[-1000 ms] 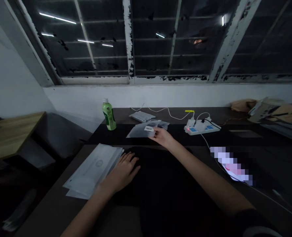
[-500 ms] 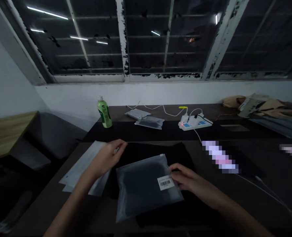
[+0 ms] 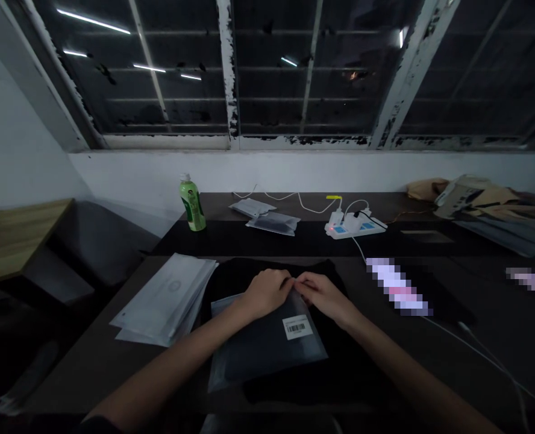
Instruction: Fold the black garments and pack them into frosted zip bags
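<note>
A frosted zip bag [image 3: 267,346] with a barcode label [image 3: 297,327] and something dark inside lies on black cloth [image 3: 335,367] in front of me. Both hands meet at its top right corner. My left hand [image 3: 270,292] pinches the top edge there, its fingers closed. Right beside it, my right hand [image 3: 324,296] has thumb and fingers closed on the same corner. The zip slider is hidden by my fingertips. Left of the bag lies a stack of frosted bags [image 3: 163,298].
At the back stand a green bottle [image 3: 192,205] and a white power strip [image 3: 355,228] with cables. Two small packets [image 3: 273,222] lie between them. A blurred-out phone [image 3: 398,286] is on the right, and brown bags [image 3: 497,202] are at the back right.
My left hand has moved right from above the stack to the bag's top right corner and closed on it. My right hand has moved up and left from the bag's right side to that corner.
</note>
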A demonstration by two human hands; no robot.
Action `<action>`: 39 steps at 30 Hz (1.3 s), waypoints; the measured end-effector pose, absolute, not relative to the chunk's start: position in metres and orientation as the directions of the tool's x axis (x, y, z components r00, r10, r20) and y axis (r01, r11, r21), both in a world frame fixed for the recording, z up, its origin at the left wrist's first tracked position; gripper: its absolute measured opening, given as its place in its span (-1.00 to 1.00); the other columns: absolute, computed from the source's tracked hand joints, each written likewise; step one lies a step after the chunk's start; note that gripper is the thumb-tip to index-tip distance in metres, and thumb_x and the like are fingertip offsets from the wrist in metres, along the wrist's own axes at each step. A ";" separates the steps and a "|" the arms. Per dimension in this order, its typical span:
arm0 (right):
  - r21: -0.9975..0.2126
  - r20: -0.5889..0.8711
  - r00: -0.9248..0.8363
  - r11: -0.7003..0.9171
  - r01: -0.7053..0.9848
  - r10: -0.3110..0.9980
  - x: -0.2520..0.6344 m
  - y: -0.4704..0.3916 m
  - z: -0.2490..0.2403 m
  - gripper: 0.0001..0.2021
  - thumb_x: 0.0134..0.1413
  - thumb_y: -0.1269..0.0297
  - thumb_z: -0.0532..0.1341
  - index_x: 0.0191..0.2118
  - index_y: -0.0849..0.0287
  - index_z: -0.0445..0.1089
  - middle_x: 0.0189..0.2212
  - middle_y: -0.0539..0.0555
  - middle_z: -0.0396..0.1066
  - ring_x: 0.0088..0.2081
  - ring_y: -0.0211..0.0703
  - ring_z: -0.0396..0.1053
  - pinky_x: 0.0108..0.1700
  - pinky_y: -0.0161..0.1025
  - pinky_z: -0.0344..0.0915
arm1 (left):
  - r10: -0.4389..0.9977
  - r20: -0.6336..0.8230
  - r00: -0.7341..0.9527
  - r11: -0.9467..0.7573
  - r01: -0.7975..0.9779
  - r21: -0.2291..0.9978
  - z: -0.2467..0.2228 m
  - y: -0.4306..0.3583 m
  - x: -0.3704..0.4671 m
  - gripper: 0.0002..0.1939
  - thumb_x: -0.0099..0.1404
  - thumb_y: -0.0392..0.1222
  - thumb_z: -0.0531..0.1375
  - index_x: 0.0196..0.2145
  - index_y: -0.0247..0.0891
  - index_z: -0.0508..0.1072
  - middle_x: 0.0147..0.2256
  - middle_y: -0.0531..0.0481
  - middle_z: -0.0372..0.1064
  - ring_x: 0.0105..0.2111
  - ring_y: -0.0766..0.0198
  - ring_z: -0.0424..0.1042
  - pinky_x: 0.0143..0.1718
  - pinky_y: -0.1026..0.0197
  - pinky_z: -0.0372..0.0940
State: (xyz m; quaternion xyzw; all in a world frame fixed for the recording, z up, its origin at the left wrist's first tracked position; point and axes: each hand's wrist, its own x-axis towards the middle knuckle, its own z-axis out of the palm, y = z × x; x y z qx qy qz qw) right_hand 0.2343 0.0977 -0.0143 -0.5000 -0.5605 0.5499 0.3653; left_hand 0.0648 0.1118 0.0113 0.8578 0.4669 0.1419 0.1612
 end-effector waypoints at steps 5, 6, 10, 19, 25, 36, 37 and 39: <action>-0.993 -0.092 -0.240 -0.070 0.099 0.966 0.241 0.085 0.002 -0.64 -0.11 -0.04 0.37 -0.46 0.19 0.39 -0.57 -0.07 0.34 -0.50 -0.28 0.30 -0.41 -0.28 0.22 | 0.842 0.095 0.531 -0.503 0.708 0.495 0.029 0.106 0.056 -0.71 0.42 -0.12 0.04 -0.25 -0.22 0.55 -0.32 -0.01 0.56 -0.33 0.21 0.52 -0.32 0.26 0.26; -0.994 -0.090 -0.239 -0.074 0.076 0.967 0.244 0.082 0.006 -0.65 -0.09 -0.03 0.37 -0.46 0.19 0.40 -0.57 -0.07 0.35 -0.50 -0.28 0.30 -0.40 -0.28 0.23 | 0.841 0.098 0.533 -0.503 0.700 0.507 0.035 0.102 0.050 -0.71 0.42 -0.12 0.05 -0.26 -0.22 0.55 -0.33 0.00 0.55 -0.34 0.23 0.51 -0.33 0.27 0.24; -0.987 -0.145 -0.191 -0.156 -0.045 0.971 0.264 0.071 0.017 -0.66 -0.10 0.00 0.41 -0.45 0.21 0.43 -0.55 -0.05 0.34 -0.50 -0.30 0.29 -0.42 -0.31 0.22 | 0.863 0.111 0.493 -0.463 0.684 0.564 0.062 0.082 0.012 -0.71 0.41 -0.09 0.06 -0.30 -0.24 0.54 -0.33 0.01 0.53 -0.35 0.25 0.47 -0.34 0.28 0.20; -0.947 -0.237 -0.186 -0.269 -0.174 0.953 0.279 0.055 0.020 -0.66 -0.14 0.06 0.47 -0.46 0.22 0.43 -0.58 -0.07 0.27 -0.55 -0.38 0.20 -0.51 -0.38 0.12 | 0.905 0.025 0.426 -0.317 0.632 0.708 0.071 0.059 -0.050 -0.63 0.40 0.06 0.08 -0.37 -0.24 0.50 -0.41 0.06 0.41 -0.39 0.29 0.37 -0.38 0.30 0.17; -0.957 -0.221 -0.134 -0.241 -0.161 0.966 0.275 0.052 0.018 -0.65 -0.13 0.03 0.46 -0.43 0.22 0.45 -0.57 -0.07 0.28 -0.54 -0.38 0.22 -0.51 -0.38 0.12 | 0.925 -0.029 0.378 -0.192 0.533 0.824 0.062 0.071 -0.045 -0.57 0.31 0.16 0.12 -0.44 -0.28 0.46 -0.48 0.07 0.29 -0.45 0.31 0.28 -0.41 0.30 0.18; -0.963 -0.236 -0.057 -0.242 -0.118 0.970 0.277 0.053 -0.005 -0.64 -0.16 -0.03 0.45 -0.48 0.18 0.43 -0.58 -0.04 0.32 -0.52 -0.29 0.27 -0.49 -0.31 0.18 | 0.930 -0.161 0.331 0.014 0.405 0.914 0.044 0.082 -0.041 -0.59 0.18 0.17 0.23 -0.49 -0.27 0.43 -0.49 0.05 0.30 -0.43 0.29 0.37 -0.32 0.22 0.40; -0.963 -0.237 -0.054 -0.242 -0.120 0.970 0.277 0.053 -0.006 -0.63 -0.16 -0.03 0.45 -0.48 0.18 0.43 -0.58 -0.04 0.32 -0.53 -0.30 0.27 -0.49 -0.32 0.18 | 0.930 -0.164 0.330 0.019 0.401 0.916 0.044 0.083 -0.041 -0.60 0.18 0.17 0.24 -0.48 -0.27 0.43 -0.48 0.05 0.31 -0.43 0.30 0.38 -0.31 0.23 0.41; -0.959 -0.250 -0.053 -0.254 -0.123 0.967 0.278 0.053 -0.009 -0.62 -0.18 -0.03 0.46 -0.48 0.19 0.43 -0.59 -0.05 0.32 -0.54 -0.30 0.26 -0.50 -0.33 0.17 | 0.930 -0.167 0.328 0.025 0.398 0.917 0.042 0.084 -0.041 -0.60 0.17 0.16 0.25 -0.48 -0.27 0.44 -0.48 0.05 0.32 -0.42 0.30 0.39 -0.31 0.22 0.42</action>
